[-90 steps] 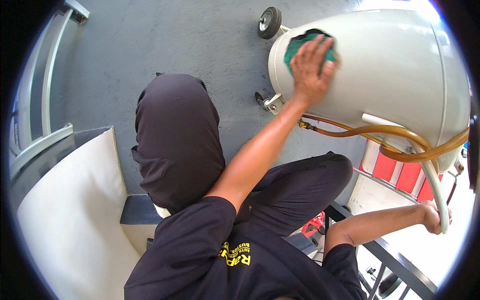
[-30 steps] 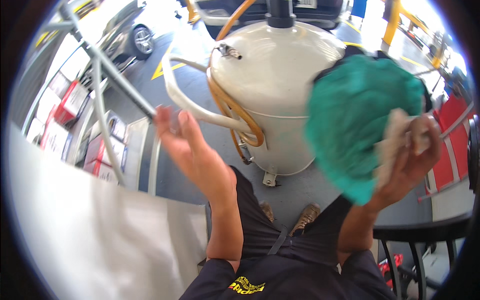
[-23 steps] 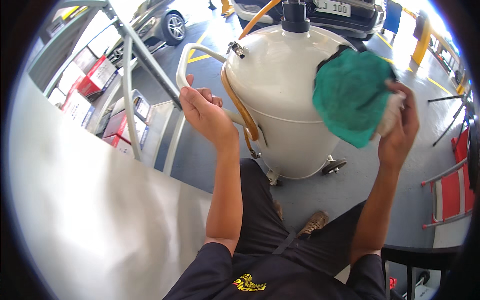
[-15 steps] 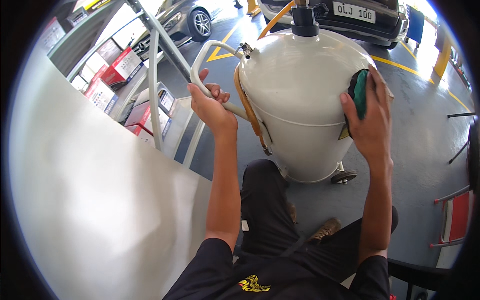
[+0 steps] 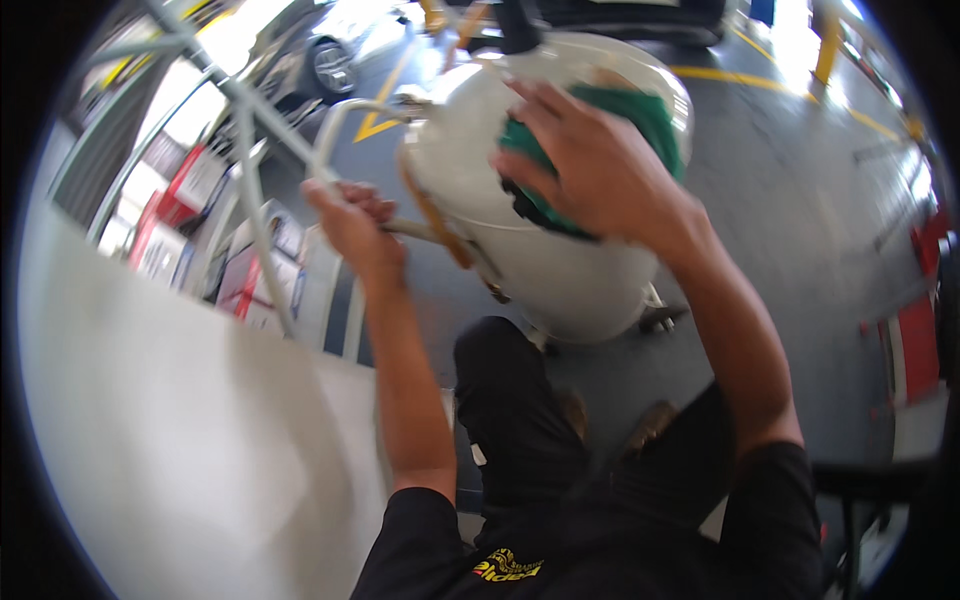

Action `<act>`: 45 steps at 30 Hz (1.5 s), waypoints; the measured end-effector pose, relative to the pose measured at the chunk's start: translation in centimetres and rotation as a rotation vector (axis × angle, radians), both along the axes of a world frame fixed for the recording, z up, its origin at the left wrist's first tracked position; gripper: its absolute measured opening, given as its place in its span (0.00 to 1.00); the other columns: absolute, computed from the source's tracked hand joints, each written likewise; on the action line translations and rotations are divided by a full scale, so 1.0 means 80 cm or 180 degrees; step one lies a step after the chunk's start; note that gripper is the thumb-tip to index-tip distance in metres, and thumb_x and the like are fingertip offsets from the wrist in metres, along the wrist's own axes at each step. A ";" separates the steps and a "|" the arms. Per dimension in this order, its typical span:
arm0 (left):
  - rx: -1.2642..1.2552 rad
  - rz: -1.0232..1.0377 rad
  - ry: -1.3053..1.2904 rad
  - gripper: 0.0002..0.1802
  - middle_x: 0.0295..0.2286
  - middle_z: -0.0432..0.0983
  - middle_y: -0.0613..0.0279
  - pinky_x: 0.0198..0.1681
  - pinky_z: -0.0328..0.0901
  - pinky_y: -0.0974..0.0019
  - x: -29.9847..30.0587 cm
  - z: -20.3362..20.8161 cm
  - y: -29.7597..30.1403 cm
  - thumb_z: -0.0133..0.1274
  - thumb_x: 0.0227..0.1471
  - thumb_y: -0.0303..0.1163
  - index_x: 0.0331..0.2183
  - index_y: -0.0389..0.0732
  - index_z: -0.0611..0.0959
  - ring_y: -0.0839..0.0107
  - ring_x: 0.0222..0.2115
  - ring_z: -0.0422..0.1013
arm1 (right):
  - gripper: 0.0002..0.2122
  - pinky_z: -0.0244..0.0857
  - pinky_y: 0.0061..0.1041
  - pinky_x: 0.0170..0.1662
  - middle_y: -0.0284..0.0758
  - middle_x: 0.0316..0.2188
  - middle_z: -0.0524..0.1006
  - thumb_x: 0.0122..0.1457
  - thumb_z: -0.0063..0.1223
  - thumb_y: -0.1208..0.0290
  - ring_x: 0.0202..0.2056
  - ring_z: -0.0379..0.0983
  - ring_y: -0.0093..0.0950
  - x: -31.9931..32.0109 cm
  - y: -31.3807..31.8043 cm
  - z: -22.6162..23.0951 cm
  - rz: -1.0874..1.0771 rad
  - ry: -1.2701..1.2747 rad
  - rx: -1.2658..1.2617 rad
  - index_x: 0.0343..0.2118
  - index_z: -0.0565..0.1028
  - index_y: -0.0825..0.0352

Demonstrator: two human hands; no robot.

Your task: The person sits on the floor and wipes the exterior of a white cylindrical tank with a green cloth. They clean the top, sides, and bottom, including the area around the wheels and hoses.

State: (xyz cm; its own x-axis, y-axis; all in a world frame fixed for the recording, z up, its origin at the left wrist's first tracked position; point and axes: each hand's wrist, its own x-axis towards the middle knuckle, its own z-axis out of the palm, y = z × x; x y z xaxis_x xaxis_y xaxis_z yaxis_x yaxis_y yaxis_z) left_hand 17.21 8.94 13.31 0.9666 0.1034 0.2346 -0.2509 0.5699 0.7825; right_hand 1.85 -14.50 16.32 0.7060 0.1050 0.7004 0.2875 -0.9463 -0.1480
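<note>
A white, rounded tank on wheels stands in front of my knees, with a dark fitting on its top. My left hand is closed around the bent white tube handle at the tank's left side. An orange hose hangs beside that handle. My right hand, slightly blurred, presses a green cloth with a black part against the tank's upper front. The cloth covers part of the tank's surface, and the palm side of the hand is hidden.
Left of me are a large white surface and a metal rack with red-and-white boxes. Parked cars stand beyond. A caster sticks out at the tank's base. Something red stands at far right.
My right hand has slid the green cloth from the tank's right side to the upper front, leftward across it. My left hand keeps its grip on the handle. The view has shifted.
</note>
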 end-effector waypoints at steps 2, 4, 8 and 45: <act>0.0223 0.0079 -0.0044 0.32 0.17 0.60 0.69 0.20 0.57 0.67 0.025 -0.008 0.001 0.35 0.72 0.63 0.24 0.48 0.65 0.75 0.15 0.53 | 0.23 0.66 0.41 0.63 0.42 0.66 0.71 0.69 0.54 0.55 0.60 0.73 0.45 0.029 -0.068 0.008 -0.0133 0.0047 0.0118 0.58 0.75 0.69; 0.0465 0.0210 -0.0047 0.31 0.18 0.60 0.67 0.22 0.58 0.66 0.040 -0.006 0.005 0.34 0.72 0.60 0.25 0.48 0.64 0.74 0.17 0.54 | 0.20 0.68 0.39 0.61 0.46 0.59 0.76 0.70 0.52 0.56 0.58 0.76 0.44 0.038 -0.123 0.015 -0.0017 -0.0139 0.0398 0.53 0.79 0.69; 0.0758 0.0190 -0.0186 0.30 0.20 0.62 0.64 0.26 0.60 0.64 0.085 0.001 0.001 0.32 0.72 0.59 0.27 0.45 0.65 0.72 0.19 0.57 | 0.18 0.68 0.39 0.61 0.46 0.54 0.81 0.70 0.50 0.57 0.56 0.76 0.47 0.043 -0.147 -0.047 -0.0649 -0.1399 0.0878 0.53 0.81 0.63; 0.2667 0.2401 -0.2365 0.37 0.54 0.75 0.53 0.61 0.71 0.44 0.007 -0.116 -0.178 0.28 0.64 0.59 0.56 0.46 0.78 0.54 0.59 0.72 | 0.23 0.78 0.46 0.42 0.50 0.43 0.83 0.65 0.63 0.62 0.38 0.83 0.38 0.254 -0.269 -0.779 -0.1058 0.1236 0.6981 0.49 0.78 0.83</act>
State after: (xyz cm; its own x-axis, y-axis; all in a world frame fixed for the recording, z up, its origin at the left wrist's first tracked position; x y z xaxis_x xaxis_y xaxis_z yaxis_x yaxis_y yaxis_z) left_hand 17.79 -5.28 4.06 0.3560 0.1177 0.9270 -0.8013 -0.4720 0.3676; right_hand 22.17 -36.03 -45.99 0.6172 -0.5077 -0.6011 -0.0893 0.7138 -0.6947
